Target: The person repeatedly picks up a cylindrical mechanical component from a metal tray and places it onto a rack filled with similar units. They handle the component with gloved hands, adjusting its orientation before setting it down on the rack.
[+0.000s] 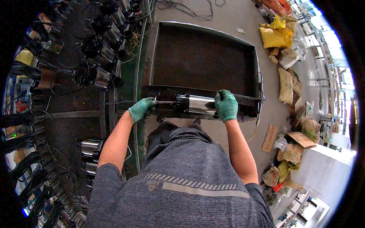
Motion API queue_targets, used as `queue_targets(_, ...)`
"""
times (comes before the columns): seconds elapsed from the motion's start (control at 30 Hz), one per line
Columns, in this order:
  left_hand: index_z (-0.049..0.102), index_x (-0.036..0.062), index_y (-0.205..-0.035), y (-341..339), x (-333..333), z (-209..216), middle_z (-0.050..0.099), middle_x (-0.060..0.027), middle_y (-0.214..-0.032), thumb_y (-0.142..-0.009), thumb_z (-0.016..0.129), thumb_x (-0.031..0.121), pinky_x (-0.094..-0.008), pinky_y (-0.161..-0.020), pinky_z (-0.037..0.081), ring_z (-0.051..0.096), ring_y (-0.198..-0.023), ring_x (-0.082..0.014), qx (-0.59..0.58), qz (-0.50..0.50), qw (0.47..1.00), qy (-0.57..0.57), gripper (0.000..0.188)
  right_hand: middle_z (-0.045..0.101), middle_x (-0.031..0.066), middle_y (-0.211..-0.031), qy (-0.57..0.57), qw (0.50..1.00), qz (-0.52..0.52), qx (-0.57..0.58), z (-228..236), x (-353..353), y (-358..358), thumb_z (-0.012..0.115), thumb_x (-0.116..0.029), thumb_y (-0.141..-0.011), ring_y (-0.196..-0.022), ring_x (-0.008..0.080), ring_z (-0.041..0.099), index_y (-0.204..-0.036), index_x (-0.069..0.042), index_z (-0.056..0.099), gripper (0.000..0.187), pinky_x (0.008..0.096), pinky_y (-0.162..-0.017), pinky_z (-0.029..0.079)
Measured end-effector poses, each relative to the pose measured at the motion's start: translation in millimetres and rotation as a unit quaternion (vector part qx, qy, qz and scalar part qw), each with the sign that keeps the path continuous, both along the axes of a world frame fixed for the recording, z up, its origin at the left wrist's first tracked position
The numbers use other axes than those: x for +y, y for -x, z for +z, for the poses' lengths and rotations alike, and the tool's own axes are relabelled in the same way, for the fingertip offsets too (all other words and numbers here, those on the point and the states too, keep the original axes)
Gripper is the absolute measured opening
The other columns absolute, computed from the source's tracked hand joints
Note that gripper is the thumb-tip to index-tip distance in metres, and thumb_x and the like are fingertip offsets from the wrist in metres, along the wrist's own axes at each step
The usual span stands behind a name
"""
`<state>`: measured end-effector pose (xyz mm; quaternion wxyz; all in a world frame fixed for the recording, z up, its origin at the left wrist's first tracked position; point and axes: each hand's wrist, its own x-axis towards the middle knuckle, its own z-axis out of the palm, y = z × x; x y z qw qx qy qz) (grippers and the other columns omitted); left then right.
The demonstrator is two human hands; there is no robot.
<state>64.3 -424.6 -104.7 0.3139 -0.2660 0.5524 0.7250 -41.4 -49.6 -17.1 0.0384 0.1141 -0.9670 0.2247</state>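
Note:
A shiny steel cylindrical pump motor (199,104) with a black ribbed end lies sideways across the near ledge of a dark metal tray. Its black end faces left. My right hand (226,105), in a green glove, is closed over the cylinder's right end. On the other side my gloved left hand (142,109) grips what looks like a T-handle wrench (164,102). The wrench's thin metal shaft runs level to the black end of the motor. My left fingers hide most of its handle.
The large dark tray (255,57) extends beyond the motor. Similar pump motors (102,78) with black cables stand in rows at left. Yellow sacks (276,36), flattened cardboard (270,137) and other bags lie along the right floor. A thin hose (256,131) hangs by the tray's right corner.

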Motion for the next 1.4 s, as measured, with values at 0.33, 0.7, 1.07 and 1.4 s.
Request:
queue_targets(0.33,0.059,0.0051,-0.135,-3.9,13.4,21.8,0.068,-0.0052,-0.110,-0.093,0.069,0.009,-0.0324,-0.083,0.051,0.060,-0.091,-0.0157,0.125,-0.058,0.987,0.077,0.042,0.068,0.0155,-0.100,-0.013,1.000,0.000,0.001,-5.6,5.6,1.3,0.062,-0.024,-0.092,-0.096,0.0393,0.063,-0.097,-0.007,0.069,0.019,0.0495,-0.084,0.052)
queue_targets(0.7,0.061,0.0092,-0.136,-10.8,8.7,-7.0,0.067,-0.0073,-0.124,-0.103,0.061,0.029,-0.0322,-0.097,0.051,0.062,-0.112,-0.0148,0.160,0.012,0.986,-0.051,0.038,0.069,0.0152,-0.099,-0.027,1.000,0.008,0.000,-0.6,0.8,1.2,0.063,-0.024,-0.092,-0.095,0.0385,0.063,-0.096,-0.007,0.069,0.018,0.0492,-0.083,0.052)
queue_targets(1.07,0.059,0.0077,-0.131,4.6,-7.1,-4.6,0.068,-0.0061,-0.105,-0.096,0.072,0.027,-0.0349,-0.081,0.053,0.063,-0.091,-0.0186,0.246,-0.183,0.937,0.165,0.042,0.069,0.0152,-0.096,-0.006,1.000,0.016,0.008,-3.2,2.6,3.2,0.065,-0.023,-0.092,-0.090,0.0381,0.064,-0.096,-0.007,0.070,0.017,0.0489,-0.081,0.052)
queue_targets(1.4,0.067,0.0073,-0.120,3.0,21.9,7.8,0.071,-0.0066,-0.107,-0.096,0.070,0.023,-0.0364,-0.076,0.053,0.063,-0.094,-0.0175,0.206,-0.121,0.943,0.232,0.029,0.069,0.0166,-0.094,-0.026,1.000,0.017,0.003,3.2,1.0,0.5,0.063,-0.023,-0.093,-0.090,0.0386,0.064,-0.096,-0.005,0.069,0.020,0.0491,-0.081,0.051)
